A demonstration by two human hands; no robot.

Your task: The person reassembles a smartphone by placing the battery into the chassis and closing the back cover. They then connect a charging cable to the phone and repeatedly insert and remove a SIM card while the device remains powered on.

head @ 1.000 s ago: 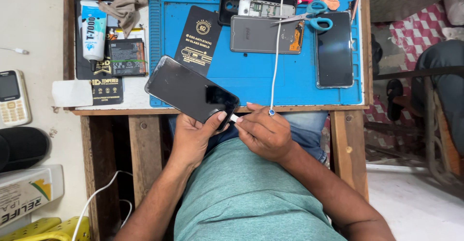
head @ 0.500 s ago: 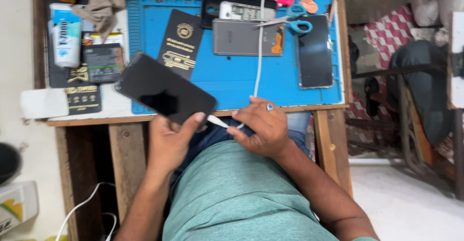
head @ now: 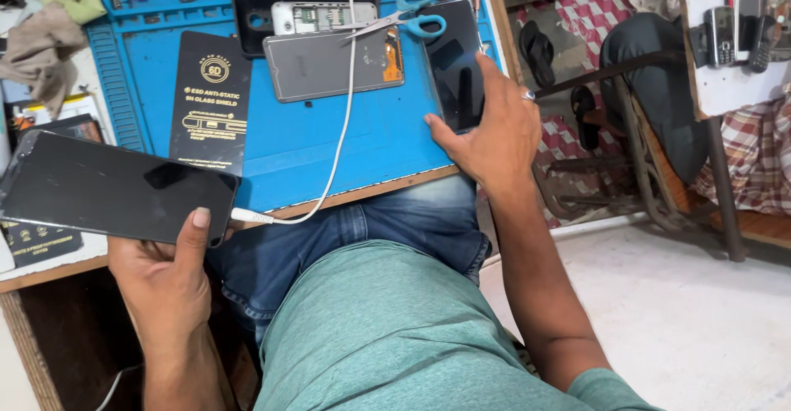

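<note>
My left hand (head: 169, 275) holds a large black smartphone (head: 107, 184) by its right end, screen dark. A white cable (head: 342, 122) is plugged into that end and runs up over the blue work mat (head: 329, 143). My right hand (head: 494, 131) rests at the mat's right edge, its fingers and thumb on a second black phone (head: 457, 65) that lies flat there. I sit with my legs under the wooden table.
On the mat lie a black flat package (head: 210, 102), a grey phone back panel (head: 329, 65), an opened small phone (head: 325, 17) and blue-handled scissors (head: 416, 19). A cloth (head: 37, 44) sits far left. Right, another person's leg (head: 659, 89) and a board of old phones (head: 737, 23).
My right hand has left the cable plug and moved right onto the second black phone. The cable now stays plugged into the phone in my left hand. The camera has swung right.
</note>
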